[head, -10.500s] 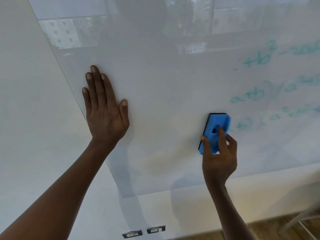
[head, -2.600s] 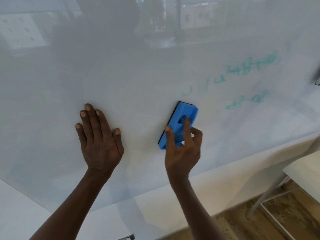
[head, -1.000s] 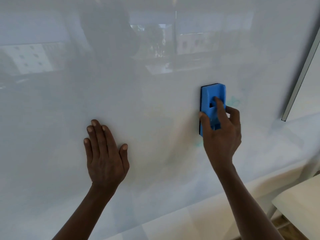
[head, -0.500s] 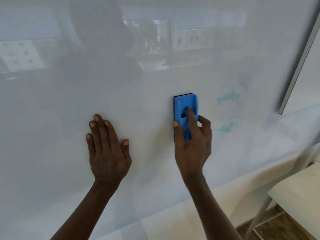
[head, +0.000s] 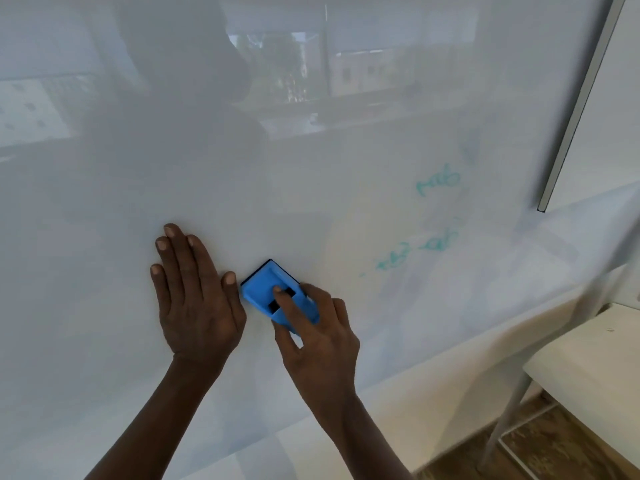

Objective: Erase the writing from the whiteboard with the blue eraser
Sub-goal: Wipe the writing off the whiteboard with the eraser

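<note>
**Two patches of teal writing left, eraser parked at the near end of its stroke**

Nearest the camera: both forearms rise from the bottom edge. Right hand point(head: 318, 337) grips the blue eraser point(head: 277, 294), thumb curled against its lower side, index finger laid along the top with the tip at the dark slot, remaining fingers point(head: 337, 306) wrapped over its right edge. Eraser is tilted, upper-left corner highest, its dark felt edge flat against the whiteboard point(head: 311, 188).

Left hand point(head: 197, 299) lies flat on the board, fingers straight and together, holding nothing. Its thumb is just beside the eraser's left corner; I cannot tell whether they touch.

Further out, up and to the right: the writing point(head: 438, 181), one teal scrawl above, with a second, fainter smear point(head: 417, 252) below it. Both sit well apart from the eraser. Pale wiped haze surrounds them. Beyond, the board's metal frame point(head: 575, 109) runs along the right; a pale seat shows at lower right.

Judgement on the step: the eraser needs carrying right and slightly up, felt kept flat, pressure even through the index finger. Take the lower smear first, then the upper scrawl, with overlapping passes. The braced left palm steadies the body; keep it clear of the return stroke. A tilted pad would leave streaks.
</note>
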Demonstrator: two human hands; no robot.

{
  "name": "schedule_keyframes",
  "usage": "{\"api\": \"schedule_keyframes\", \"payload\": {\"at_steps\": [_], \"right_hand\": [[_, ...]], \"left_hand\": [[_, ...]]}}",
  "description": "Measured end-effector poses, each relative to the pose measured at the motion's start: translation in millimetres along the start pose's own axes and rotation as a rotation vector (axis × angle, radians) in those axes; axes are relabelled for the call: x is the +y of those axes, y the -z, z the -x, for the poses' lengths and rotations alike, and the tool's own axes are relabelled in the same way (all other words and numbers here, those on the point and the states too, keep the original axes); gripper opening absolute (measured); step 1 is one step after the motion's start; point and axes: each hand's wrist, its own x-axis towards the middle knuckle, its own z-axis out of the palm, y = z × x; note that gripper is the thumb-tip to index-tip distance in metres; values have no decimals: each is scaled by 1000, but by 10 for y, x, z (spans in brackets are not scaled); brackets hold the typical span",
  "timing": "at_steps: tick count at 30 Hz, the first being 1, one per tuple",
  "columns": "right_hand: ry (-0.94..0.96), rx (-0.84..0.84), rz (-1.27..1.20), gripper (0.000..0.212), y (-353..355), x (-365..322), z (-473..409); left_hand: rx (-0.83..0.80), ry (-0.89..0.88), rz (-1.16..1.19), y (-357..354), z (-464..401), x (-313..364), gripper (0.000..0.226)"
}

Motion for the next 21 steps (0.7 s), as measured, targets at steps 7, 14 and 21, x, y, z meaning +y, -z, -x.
{"api": "schedule_keyframes", "payload": {"at_steps": [7, 14, 21], "right_hand": [[-2, 48, 51, 43, 91, 241, -56], [-50, 103, 83, 48, 303, 633, -224], [-83, 145, 122, 50, 537, 1056, -421]], "left_hand": [[-8, 0, -49, 1, 1, 28, 67], [-59, -19, 94, -44, -31, 446, 60], [-81, -43, 23, -226, -305, 793, 74]]}}
